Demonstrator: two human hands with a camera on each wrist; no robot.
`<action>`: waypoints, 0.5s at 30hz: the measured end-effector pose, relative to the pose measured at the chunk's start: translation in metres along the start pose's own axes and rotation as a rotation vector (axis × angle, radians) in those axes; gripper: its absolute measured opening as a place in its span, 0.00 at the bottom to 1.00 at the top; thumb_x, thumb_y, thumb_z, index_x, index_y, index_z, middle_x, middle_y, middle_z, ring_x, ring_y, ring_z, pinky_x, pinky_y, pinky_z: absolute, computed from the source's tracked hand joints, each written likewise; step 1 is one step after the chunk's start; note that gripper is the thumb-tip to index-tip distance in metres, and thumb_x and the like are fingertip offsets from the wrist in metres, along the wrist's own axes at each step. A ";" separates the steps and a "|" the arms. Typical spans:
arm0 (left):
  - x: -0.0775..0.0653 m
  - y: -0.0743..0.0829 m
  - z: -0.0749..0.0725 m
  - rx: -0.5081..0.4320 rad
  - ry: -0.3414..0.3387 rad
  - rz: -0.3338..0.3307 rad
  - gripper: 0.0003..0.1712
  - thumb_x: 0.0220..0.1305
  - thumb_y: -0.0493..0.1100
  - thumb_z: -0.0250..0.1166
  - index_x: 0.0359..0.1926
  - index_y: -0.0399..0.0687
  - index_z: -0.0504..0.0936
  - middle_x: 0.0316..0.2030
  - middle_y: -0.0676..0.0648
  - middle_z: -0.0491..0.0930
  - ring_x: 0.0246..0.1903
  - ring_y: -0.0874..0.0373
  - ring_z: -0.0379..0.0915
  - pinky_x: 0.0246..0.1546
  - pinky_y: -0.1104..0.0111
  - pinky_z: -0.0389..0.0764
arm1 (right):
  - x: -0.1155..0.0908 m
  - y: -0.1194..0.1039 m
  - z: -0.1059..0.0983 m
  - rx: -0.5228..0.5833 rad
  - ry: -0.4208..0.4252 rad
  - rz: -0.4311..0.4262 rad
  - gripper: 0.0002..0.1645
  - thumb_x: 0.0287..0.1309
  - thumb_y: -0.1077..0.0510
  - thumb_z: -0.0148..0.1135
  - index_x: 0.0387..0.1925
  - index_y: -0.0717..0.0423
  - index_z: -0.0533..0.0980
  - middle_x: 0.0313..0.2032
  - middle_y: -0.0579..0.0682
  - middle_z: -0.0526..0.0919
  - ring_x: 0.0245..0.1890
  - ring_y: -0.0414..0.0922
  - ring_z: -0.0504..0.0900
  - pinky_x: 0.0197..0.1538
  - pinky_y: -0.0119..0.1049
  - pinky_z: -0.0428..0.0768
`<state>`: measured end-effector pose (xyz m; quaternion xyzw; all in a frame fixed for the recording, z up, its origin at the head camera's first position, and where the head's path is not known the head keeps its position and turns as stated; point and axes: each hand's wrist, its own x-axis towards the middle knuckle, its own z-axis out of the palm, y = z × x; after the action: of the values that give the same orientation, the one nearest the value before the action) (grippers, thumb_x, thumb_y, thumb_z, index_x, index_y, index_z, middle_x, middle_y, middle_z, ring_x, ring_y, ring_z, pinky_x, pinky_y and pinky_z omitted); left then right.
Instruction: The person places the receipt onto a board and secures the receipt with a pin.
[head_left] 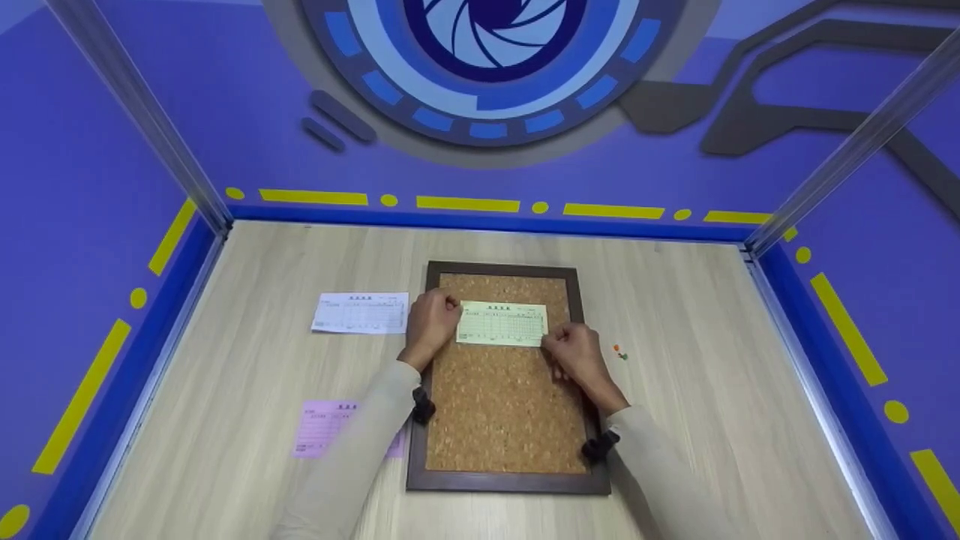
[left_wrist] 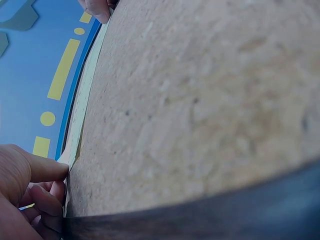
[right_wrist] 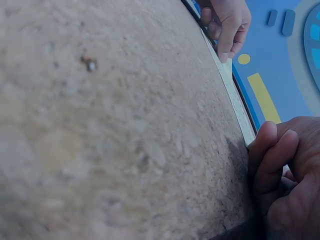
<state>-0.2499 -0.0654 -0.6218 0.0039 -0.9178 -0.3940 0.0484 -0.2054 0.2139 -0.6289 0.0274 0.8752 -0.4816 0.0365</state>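
A pale green printed paper slip (head_left: 501, 325) lies across the upper part of a cork board (head_left: 506, 412) with a dark brown frame. At the slip's left edge, my left hand (head_left: 433, 322) pinches the paper between thumb and curled fingers. My right hand (head_left: 577, 352) pinches its lower right corner. Seen from the left wrist, the slip (left_wrist: 86, 95) is a thin strip along the cork, with the left hand (left_wrist: 30, 187) at its near end. From the right wrist, the fingers of the right hand (right_wrist: 290, 175) are curled at the slip's near corner.
Left of the board lies a white printed slip (head_left: 360, 313). A pink slip (head_left: 322, 435) is nearer, partly covered by the left sleeve. Several small orange and green pieces (head_left: 619, 352) sit right of the board. Blue panels (head_left: 487, 180) wall in the wooden table (head_left: 705, 360).
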 end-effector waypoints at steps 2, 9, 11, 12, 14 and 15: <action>0.000 0.000 0.000 0.000 0.002 0.003 0.06 0.71 0.35 0.68 0.36 0.43 0.89 0.31 0.48 0.85 0.31 0.54 0.79 0.33 0.60 0.78 | 0.000 0.001 0.000 -0.002 0.007 -0.011 0.10 0.65 0.64 0.62 0.26 0.58 0.79 0.14 0.51 0.80 0.07 0.41 0.76 0.10 0.30 0.71; 0.001 -0.002 0.000 -0.003 0.004 0.013 0.07 0.71 0.36 0.67 0.34 0.44 0.89 0.30 0.49 0.84 0.31 0.54 0.80 0.34 0.60 0.79 | -0.002 0.003 0.001 0.008 0.023 -0.040 0.08 0.65 0.64 0.63 0.29 0.59 0.79 0.14 0.52 0.81 0.06 0.41 0.77 0.10 0.31 0.71; 0.001 -0.002 0.001 0.000 0.004 0.012 0.07 0.71 0.36 0.67 0.35 0.44 0.89 0.30 0.49 0.84 0.31 0.54 0.80 0.34 0.60 0.80 | -0.002 0.004 0.001 0.011 0.023 -0.044 0.07 0.65 0.65 0.63 0.29 0.59 0.79 0.14 0.52 0.81 0.06 0.42 0.77 0.10 0.31 0.71; 0.001 -0.002 0.001 0.002 0.005 0.012 0.07 0.71 0.36 0.67 0.35 0.44 0.89 0.30 0.48 0.84 0.31 0.54 0.80 0.34 0.60 0.80 | -0.003 0.004 0.001 0.012 0.023 -0.045 0.07 0.66 0.65 0.63 0.29 0.59 0.79 0.14 0.52 0.81 0.06 0.42 0.77 0.10 0.31 0.72; 0.001 -0.002 0.001 0.007 0.006 0.012 0.06 0.71 0.35 0.67 0.35 0.43 0.89 0.30 0.48 0.85 0.32 0.54 0.80 0.34 0.59 0.80 | -0.003 0.004 0.001 0.013 0.024 -0.049 0.07 0.66 0.64 0.63 0.30 0.59 0.80 0.15 0.52 0.81 0.06 0.42 0.77 0.10 0.32 0.72; 0.001 -0.001 0.001 0.008 0.005 0.011 0.06 0.71 0.35 0.67 0.35 0.43 0.89 0.31 0.48 0.85 0.32 0.54 0.80 0.34 0.60 0.80 | -0.003 0.004 0.001 0.014 0.024 -0.048 0.07 0.66 0.64 0.63 0.30 0.59 0.80 0.15 0.52 0.81 0.06 0.42 0.77 0.10 0.32 0.72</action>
<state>-0.2509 -0.0659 -0.6232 0.0002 -0.9193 -0.3899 0.0528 -0.2023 0.2158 -0.6327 0.0125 0.8727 -0.4880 0.0143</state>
